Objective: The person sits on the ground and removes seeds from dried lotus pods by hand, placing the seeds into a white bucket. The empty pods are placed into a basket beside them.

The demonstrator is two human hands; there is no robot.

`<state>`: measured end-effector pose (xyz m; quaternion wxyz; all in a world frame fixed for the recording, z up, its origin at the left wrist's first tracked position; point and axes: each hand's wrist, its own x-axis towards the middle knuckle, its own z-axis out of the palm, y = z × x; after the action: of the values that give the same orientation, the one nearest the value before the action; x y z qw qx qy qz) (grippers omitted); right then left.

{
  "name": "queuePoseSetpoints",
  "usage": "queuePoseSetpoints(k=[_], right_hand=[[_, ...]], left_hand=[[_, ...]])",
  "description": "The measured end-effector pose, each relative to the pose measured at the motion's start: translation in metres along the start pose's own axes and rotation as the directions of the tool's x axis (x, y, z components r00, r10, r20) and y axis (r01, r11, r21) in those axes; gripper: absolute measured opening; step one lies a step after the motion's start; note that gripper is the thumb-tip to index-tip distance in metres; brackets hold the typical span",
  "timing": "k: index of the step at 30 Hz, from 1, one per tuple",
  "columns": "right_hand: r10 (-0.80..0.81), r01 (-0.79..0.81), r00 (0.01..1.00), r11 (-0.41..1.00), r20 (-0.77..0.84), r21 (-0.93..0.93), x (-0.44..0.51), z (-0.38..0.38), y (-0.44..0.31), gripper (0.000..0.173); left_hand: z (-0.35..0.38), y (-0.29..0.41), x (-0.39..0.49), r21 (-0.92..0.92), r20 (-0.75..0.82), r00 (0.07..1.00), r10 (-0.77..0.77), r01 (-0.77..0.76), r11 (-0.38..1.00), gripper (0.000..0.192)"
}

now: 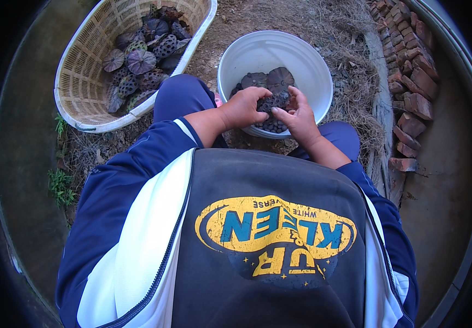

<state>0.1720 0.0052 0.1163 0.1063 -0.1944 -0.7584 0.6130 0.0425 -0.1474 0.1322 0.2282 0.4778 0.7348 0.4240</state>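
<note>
Both my hands grip one dark dried lotus seed pod (275, 102) over a white plastic bucket (274, 45). My left hand (244, 107) curls around the pod's left side, thumb and fingers against it. On the other side, my right hand (299, 117) presses its thumb near the holed face while its fingers wrap the far edge. Inside the bucket, more dried pods (280, 78) lie beyond my hands. Loose dark lotus seeds (272, 125) cover the bucket's near side. Part of the pod is hidden behind my fingers.
A cream plastic basket (84, 69) holding several dried pods (141, 61) stands at the left. Stacked red bricks (418, 82) line the right, beside dry straw (353, 61). My knees (184, 96) flank the bucket. Green weeds (61, 186) grow near the left edge.
</note>
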Motion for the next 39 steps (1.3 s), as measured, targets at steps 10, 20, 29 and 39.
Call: queuePoseSetpoints(k=[10,20,29,39], right_hand=[[0.043,-0.044,0.997,0.999,0.059,0.021,-0.001,0.001,0.001,0.052],[0.075,-0.08,0.995,0.993,0.062,0.082,0.003,-0.001,0.008,0.054],[0.098,-0.082,0.994,0.959,0.043,-0.272,0.001,-0.001,-0.005,0.059],[0.08,-0.073,0.997,0.905,-0.002,-0.419,-0.003,0.003,-0.013,0.055]], left_hand=[[-0.002,0.008,-0.001,0.062,0.043,0.999,0.005,-0.008,0.998,0.05],[-0.001,0.006,-0.001,0.08,0.047,0.999,0.006,-0.01,0.997,0.051],[0.003,0.0,-0.001,0.139,0.088,0.995,0.052,-0.064,0.988,0.048],[0.002,0.004,-0.001,0.147,0.154,0.988,0.031,-0.054,0.988,0.043]])
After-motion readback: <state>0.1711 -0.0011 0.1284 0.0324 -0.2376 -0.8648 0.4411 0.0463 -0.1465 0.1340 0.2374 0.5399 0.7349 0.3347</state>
